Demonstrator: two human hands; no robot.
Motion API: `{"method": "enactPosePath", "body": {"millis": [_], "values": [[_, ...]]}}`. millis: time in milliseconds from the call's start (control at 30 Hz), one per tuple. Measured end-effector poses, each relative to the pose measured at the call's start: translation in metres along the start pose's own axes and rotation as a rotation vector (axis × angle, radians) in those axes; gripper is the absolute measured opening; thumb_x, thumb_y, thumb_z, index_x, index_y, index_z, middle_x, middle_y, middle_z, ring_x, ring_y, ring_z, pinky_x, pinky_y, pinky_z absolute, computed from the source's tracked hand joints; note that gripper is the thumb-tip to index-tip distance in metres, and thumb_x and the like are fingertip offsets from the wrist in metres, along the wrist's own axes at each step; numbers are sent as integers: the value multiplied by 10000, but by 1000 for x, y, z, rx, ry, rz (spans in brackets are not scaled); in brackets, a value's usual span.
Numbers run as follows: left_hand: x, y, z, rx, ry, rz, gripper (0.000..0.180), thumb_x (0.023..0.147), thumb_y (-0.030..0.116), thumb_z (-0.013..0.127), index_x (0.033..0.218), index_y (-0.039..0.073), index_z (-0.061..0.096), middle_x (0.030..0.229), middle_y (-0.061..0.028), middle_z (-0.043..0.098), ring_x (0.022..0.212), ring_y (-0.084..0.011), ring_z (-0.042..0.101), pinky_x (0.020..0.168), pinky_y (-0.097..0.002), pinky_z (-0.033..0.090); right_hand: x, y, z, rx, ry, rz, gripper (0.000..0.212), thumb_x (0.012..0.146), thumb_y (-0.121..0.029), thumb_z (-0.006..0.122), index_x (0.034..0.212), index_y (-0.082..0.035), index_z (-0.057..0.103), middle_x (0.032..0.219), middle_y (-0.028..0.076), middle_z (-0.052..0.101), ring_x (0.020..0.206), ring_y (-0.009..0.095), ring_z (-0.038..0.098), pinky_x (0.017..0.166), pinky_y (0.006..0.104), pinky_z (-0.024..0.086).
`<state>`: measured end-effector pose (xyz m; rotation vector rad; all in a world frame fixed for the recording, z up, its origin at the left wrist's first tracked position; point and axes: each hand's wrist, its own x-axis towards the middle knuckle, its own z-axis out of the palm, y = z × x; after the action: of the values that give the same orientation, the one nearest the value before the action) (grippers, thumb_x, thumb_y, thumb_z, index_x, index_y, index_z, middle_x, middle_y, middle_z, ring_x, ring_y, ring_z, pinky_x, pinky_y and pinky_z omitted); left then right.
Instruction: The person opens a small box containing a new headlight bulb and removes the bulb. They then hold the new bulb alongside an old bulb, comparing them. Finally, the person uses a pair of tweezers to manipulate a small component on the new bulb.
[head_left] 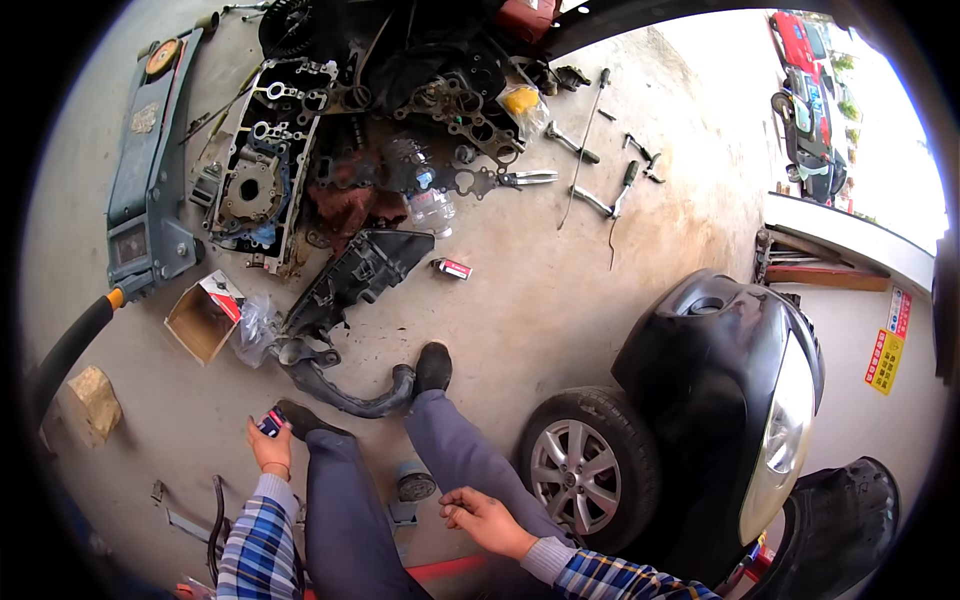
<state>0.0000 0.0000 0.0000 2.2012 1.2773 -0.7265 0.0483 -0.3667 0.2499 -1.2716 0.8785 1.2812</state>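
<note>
I take the curved black hose on the floor as my landmark. My left hand is to its left, on the near side, fingers grasping a small dark-and-red box. My right hand is to the hose's right, also on the near side, its fingers curled; I cannot tell whether they pinch anything. Beyond the hose I see a black plastic housing, and beyond its right end a red-and-white box. A carton and a clear plastic bag lie to the hose's left, while a car wheel stands to its right.
</note>
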Motion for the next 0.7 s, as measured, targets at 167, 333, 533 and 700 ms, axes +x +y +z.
{"method": "enactPosePath", "body": {"millis": [167, 333, 533, 700], "values": [[-245, 173, -172, -121, -432, 428, 989, 672, 257, 892, 1473, -2, 375, 1372, -218, 531, 1283, -355, 525, 1085, -408, 424, -93, -72, 10, 69, -45, -192, 589, 996, -226, 650, 1457, -12, 353, 1416, 159, 486, 1220, 186, 555, 977, 332, 498], [-401, 236, -286, -174, -514, 1128, 882, 729, 281, 840, 1463, 36, 417, 1344, -161, 548, 1148, -369, 546, 983, -429, 471, -238, -90, 27, 222, -107, -356, 585, 996, -270, 616, 1465, 12, 409, 1351, 131, 558, 1253, 195, 537, 1056, 332, 438], [-481, 238, -397, -347, -572, 1225, 858, 729, 244, 846, 1450, 29, 433, 1398, -156, 514, 1236, -388, 496, 1059, -442, 428, -381, -96, 67, 485, -164, -449, 859, 912, -346, 731, 1533, 24, 268, 1428, 132, 489, 1311, 221, 502, 1110, 381, 407], [-523, 231, -492, -284, -670, 1476, 874, 693, 130, 857, 1458, 71, 438, 1450, -161, 458, 1309, -392, 457, 1097, -456, 402, -461, -84, 117, 403, -233, -694, 1075, 759, -420, 861, 1519, 42, 257, 1439, 157, 451, 1332, 240, 479, 1120, 395, 390]]}}
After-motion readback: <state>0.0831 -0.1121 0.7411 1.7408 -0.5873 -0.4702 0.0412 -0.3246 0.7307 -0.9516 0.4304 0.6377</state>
